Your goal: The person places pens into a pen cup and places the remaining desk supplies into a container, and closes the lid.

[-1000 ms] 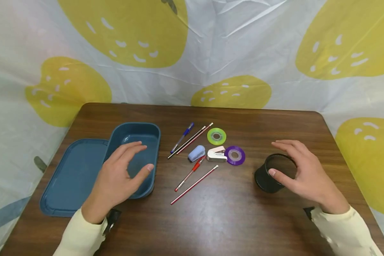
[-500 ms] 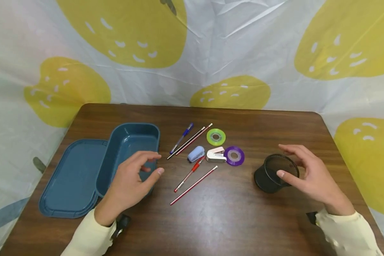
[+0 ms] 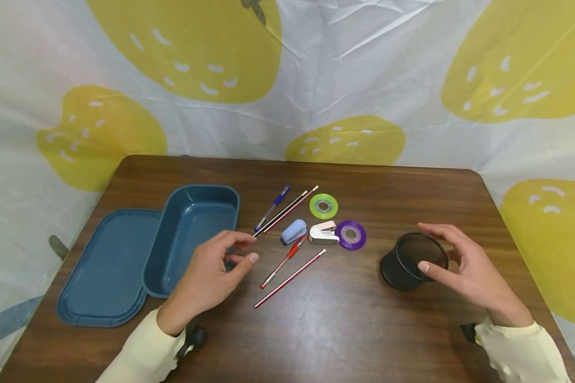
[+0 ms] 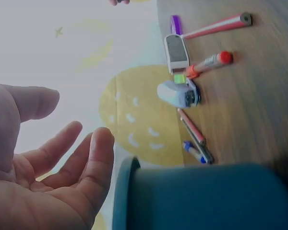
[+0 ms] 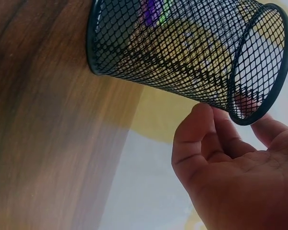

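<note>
Noting my left hand (image 3: 211, 276) loose, empty; red pen (image 3: 285, 261) just rightward, slanting away. Right hand (image 3: 479, 276) at mesh cup (image 3: 396, 268), grip unclear.

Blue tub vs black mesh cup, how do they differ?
Shape: the blue tub is a rounded rectangle; the black mesh cup is round.
Walls: the blue tub's are solid; the black mesh cup's are see-through mesh.
Size: the blue tub is clearly larger than the black mesh cup.
Shared: both have open tops facing up.
</note>
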Tool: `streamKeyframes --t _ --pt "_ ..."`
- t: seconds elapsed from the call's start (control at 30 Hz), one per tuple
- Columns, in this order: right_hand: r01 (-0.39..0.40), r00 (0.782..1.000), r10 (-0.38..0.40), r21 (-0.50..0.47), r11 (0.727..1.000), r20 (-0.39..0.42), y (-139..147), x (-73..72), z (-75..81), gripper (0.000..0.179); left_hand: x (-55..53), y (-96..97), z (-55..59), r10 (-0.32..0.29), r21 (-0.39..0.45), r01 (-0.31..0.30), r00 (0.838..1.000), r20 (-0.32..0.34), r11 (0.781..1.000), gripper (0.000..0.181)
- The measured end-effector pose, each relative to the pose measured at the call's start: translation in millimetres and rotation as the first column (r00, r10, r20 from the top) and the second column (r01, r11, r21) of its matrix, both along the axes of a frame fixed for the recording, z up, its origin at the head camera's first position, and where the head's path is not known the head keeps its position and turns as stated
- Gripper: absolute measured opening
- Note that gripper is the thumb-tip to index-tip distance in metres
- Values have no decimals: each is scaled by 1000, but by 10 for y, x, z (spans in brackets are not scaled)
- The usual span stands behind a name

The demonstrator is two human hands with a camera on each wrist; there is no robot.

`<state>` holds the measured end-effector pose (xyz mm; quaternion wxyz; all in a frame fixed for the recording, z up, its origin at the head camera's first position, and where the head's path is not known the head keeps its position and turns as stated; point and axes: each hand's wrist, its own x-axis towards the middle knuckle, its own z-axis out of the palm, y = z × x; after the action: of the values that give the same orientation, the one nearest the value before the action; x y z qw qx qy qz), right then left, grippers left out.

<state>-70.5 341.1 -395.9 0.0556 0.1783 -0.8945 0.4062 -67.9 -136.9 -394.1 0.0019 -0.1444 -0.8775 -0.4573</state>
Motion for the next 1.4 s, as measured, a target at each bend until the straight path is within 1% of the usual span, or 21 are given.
streamKeyframes --t 0.23,0.33,0.4,0.53,0.63,0.73,0.9,0.97,1.13,1.23,1.4 --pt "-35 996 38 -45 998 81 34 24 -16 75 14 91 -14 -24 65 20 998 55 998 35" --pt "-45 993 49 -46 998 106 50 44 -27 77 8 148 -20 -29 94 21 996 84 995 37" --pt "-44 992 49 -44 998 118 61 60 -33 78 -4 195 -38 -37 117 24 994 103 993 39" --pt "-49 987 55 -43 998 149 86 79 -45 80 -25 292 -101 -45 124 27 988 147 992 42" --pt "-65 983 73 -49 997 170 106 73 -55 83 -38 357 -151 -33 89 17 984 176 996 43" --pt "-86 980 94 -55 995 176 128 58 -62 86 -53 407 -175 -16 44 8 983 183 999 45" --pt "-107 976 119 -77 991 184 150 39 -76 87 -63 478 -194 -22 -22 27 982 189 999 49" --pt "-108 975 120 -77 991 186 150 32 -82 87 -58 502 -211 -28 -35 36 980 197 999 49" --pt "-118 973 133 -89 989 190 138 21 -97 87 -35 529 -279 -18 -59 32 976 216 998 49" --pt "-122 970 140 -103 987 199 137 27 -103 87 -29 535 -326 -4 -78 20 979 203 997 48" --pt "-119 971 135 -91 989 199 135 39 -111 87 -38 559 -390 16 -143 1 993 115 990 44"
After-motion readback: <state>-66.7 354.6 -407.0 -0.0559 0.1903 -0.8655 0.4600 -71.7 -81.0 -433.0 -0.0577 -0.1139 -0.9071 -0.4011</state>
